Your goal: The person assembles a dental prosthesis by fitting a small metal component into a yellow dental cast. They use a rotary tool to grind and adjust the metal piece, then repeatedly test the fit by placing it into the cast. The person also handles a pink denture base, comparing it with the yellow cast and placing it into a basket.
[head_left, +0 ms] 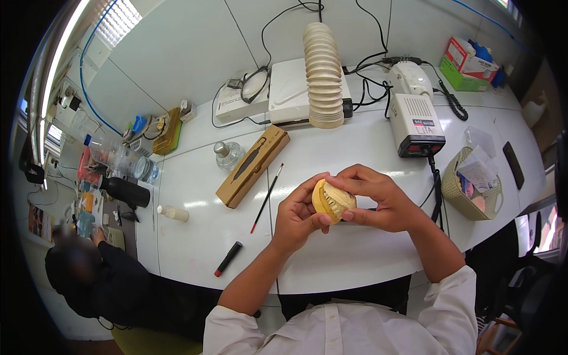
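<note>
Head view, just right of and below the frame's centre: the yellow dental cast (332, 203) lies between left hand (293, 215) and right hand (387, 203), both touching, fingers pinching its edges, its long axis seemingly slanting toward lower right.

Yellow and cream dental cast (333, 201)

Bare left hand (299, 208): palm inward, fingers curled, thumb toward the right one. Bare right hand (383, 200) faces it, fingers arched, thumb lower. Both gripping, close together; bare forearms (257, 272) angle inward.
</note>
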A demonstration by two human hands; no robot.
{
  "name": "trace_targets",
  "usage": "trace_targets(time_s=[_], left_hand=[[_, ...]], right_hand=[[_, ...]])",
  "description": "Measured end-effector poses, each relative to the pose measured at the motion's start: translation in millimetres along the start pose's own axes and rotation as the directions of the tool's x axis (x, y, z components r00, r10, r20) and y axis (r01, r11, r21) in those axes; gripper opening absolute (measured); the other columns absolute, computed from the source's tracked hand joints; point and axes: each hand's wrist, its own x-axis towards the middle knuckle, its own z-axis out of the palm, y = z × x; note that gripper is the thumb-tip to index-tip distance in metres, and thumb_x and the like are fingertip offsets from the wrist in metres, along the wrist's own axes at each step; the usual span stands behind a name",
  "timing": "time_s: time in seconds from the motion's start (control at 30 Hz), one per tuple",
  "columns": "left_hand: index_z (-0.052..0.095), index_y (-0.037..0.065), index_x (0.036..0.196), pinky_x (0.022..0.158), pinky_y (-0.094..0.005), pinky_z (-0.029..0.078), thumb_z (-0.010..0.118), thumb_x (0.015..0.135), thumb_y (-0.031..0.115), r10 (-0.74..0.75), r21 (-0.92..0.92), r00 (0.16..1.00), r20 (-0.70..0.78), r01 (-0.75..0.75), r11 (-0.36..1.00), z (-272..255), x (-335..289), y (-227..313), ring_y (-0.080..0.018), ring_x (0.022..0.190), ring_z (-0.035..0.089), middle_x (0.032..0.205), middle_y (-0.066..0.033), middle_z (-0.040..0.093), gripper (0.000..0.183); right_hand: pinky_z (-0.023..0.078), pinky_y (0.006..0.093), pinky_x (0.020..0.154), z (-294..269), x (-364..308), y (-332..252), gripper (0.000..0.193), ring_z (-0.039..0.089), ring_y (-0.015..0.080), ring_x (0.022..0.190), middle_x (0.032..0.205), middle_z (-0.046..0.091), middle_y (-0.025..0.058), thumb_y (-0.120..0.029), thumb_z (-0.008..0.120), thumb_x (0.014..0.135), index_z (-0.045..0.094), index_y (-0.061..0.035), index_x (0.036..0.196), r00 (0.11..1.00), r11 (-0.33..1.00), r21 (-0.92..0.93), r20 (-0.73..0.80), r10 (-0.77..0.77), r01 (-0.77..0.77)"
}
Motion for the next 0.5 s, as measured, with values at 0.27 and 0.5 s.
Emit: trace_targets(time_s=[0.27,0.5], left_hand=[[0.034,-0.002,0.147,0.098,-0.0339,0.052,0.085,0.079,0.016,0.134,0.139,0.991,-0.023,-0.130,0.982,0.5,-0.6,-0.4,-0.0215,0.118,0.060,0.130,-0.0162,0.056,0.087],[0.037,-0.004,0.145,0.102,-0.0355,0.050,0.087,0.077,0.021,0.206,0.234,0.978,-0.027,-0.195,0.953,0.5,-2.2,-1.3,-0.0221,0.118,0.061,0.129,-0.0159,0.057,0.088]], right_hand=[[0.049,0.0326,0.090,-1.5,-0.4,-1.3,0.058,0.061,0.0195,0.104,0.116,0.064,0.0092,-0.021,0.077,0.086,0.057,-0.0068,0.139,0.996,0.996,0.028,-0.021,0.086,-0.085],[0.050,0.0330,0.092,-1.1,-0.1,4.5,0.054,0.064,0.0219,0.103,0.117,0.067,0.0102,-0.014,0.076,0.085,0.060,-0.0102,0.137,1.000,0.999,0.044,-0.016,0.012,-0.011]])
